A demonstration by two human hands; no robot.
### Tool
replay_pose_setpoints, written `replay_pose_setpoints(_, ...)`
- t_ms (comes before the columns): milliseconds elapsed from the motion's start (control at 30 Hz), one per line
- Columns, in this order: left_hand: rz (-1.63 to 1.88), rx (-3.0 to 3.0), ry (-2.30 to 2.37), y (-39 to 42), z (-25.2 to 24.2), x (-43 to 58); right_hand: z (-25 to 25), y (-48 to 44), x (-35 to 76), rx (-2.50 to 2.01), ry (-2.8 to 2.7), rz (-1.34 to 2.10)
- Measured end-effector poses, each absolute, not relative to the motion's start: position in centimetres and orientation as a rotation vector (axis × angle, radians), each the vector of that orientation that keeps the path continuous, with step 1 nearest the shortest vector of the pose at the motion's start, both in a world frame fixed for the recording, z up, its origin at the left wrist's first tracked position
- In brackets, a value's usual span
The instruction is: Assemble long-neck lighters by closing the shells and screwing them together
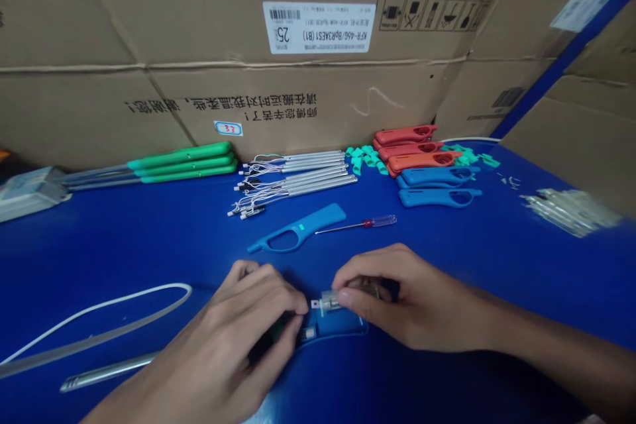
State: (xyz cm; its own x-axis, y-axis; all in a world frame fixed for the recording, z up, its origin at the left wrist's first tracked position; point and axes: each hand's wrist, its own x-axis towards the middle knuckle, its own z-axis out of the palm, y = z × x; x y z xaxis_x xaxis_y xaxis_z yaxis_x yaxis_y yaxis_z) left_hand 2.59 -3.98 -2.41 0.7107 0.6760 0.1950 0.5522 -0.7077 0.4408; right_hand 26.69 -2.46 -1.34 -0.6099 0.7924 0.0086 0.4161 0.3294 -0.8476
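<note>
My left hand (233,344) and my right hand (412,298) meet at the middle of the blue table. Between my right fingertips is a small metal cylinder (328,301) with a tiny terminal tab. It sits over a blue plastic handle shell (332,326), whose left end my left fingers grip, with a green part partly hidden there. A metal tube (106,371) and a white wire loop (106,313) lie left of my left hand. Above my hands lie a blue handle shell (298,228) and a red-handled screwdriver (365,222).
Rows of wired metal rods (293,179) lie at the back, between green handles (179,162) and stacked red shells (407,149). Blue shells (437,185), teal clips (365,159) and a blurred pile of clear parts (571,212) lie right. Cardboard boxes (248,99) form the back wall.
</note>
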Motion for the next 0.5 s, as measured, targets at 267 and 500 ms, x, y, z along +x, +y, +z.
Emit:
replay_pose_setpoints(267,0.561,2.486,0.956,-4.15,-2.32,2.75,-1.51,-2.66,26.49,-0.994,-2.200,1.011)
replay_pose_setpoints(500,0.533,2.491,0.960,-4.12,-2.31,2.74,-1.55,-2.80,26.50,-1.014,-2.202,1.101)
